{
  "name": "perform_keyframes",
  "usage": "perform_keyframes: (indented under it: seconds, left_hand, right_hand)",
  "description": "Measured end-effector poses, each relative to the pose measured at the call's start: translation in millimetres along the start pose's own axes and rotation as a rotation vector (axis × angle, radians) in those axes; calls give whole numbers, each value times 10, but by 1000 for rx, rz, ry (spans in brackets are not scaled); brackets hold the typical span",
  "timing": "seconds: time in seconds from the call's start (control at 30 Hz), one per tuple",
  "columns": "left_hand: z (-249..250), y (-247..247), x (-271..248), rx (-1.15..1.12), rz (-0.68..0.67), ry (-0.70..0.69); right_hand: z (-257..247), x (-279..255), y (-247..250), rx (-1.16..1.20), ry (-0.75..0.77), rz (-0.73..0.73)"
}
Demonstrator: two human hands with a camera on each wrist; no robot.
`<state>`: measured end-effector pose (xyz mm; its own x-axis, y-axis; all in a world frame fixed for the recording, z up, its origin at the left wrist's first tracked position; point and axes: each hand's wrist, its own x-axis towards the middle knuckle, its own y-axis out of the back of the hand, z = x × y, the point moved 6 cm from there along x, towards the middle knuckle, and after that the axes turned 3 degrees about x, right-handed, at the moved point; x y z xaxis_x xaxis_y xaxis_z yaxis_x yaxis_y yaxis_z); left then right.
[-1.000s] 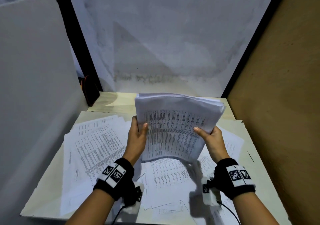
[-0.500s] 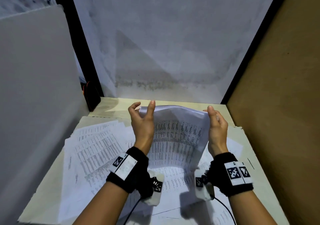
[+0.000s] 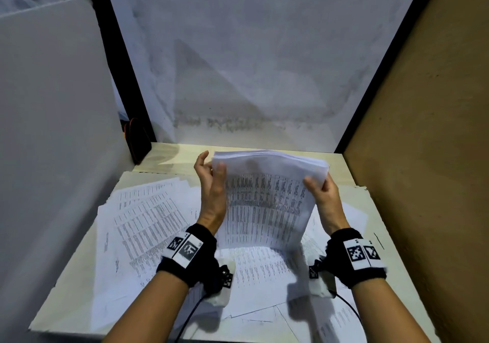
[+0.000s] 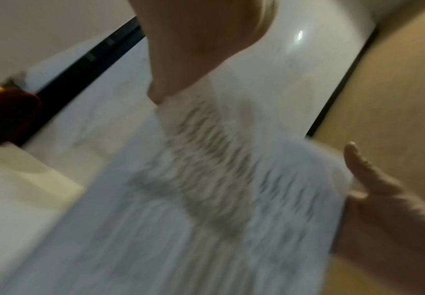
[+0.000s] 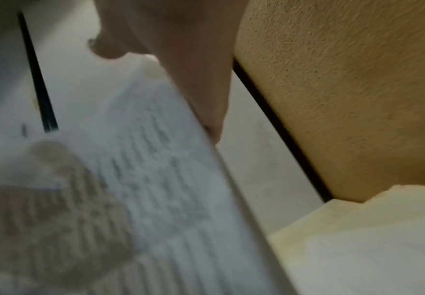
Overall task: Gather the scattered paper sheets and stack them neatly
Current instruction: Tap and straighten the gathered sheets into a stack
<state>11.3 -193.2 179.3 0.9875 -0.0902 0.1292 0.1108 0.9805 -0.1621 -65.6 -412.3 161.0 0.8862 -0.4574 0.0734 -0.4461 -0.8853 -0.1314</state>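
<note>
Squaring-up step atm: thick stack of white printed paper sheets (image 3: pixel 267 205) is held upright over mid table (image 3: pixel 402 284), pinched by right hand (image 3: pixel 324 197); left hand (image 3: pixel 211 192) is laid loose on its left edge, nothing gripped. Next prob: edges tapped level, loose printed pages (image 3: pixel 148 221) at left collected.

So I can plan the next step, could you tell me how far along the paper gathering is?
Done: a thick stack is gathered. In hand: it is held upright, the right hand gripping its right edge, the left hand with its thumb on the front. Left: many loose sheets lie spread over the table, to be added and squared.
</note>
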Motion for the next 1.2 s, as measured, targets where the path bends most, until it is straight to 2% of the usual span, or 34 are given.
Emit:
perform_keyframes:
  seconds: [0.07, 0.13, 0.23, 0.33, 0.53, 0.67, 0.73, 0.8, 0.87, 0.93, 1.0, 1.07, 1.2]
  left_hand:
    - [-284, 45, -45, 114, -166, 117]
    - [-568, 105, -101, 231, -303, 235]
    - [-695, 187, -148, 289, -329, 252]
    - [-796, 208, -241, 359, -366, 286]
    - [-747, 304, -209, 412, -467, 293]
    - [-682, 262, -128, 451, -466, 268]
    - [-771, 342, -78, 546, -430, 265]
    - [-929, 554, -30, 637, -375, 305]
    - [-1097, 825, -11, 716, -325, 358]
    - [-1210, 1052, -38, 765, -298, 405]
    - [-1306, 1219, -62, 799, -276, 442]
    - [-1425, 1347, -78, 816, -248, 480]
    - [-1634, 1446, -140, 753, -218, 553]
  right_hand:
    - [280, -62, 38, -115, -156, -59]
    - [481, -121, 96, -216, -206, -41]
    - [647, -185, 130, -203, -238, 22]
    - [825, -270, 93, -218, -313, 15]
    - [460, -101, 54, -170, -226, 80]
    - [453, 12, 6, -123, -278, 48]
    - [627, -11, 142, -204, -403, 17]
    - [943, -63, 540, -280, -572, 40]
    - [1234, -149, 1097, -431, -704, 127]
    - [1421, -285, 1575, -654, -803, 182]
    - [1582, -387, 1853, -813, -853, 211]
    - [1653, -431, 1833, -843, -883, 172]
    - [1772, -419, 1374, -778, -1009, -29]
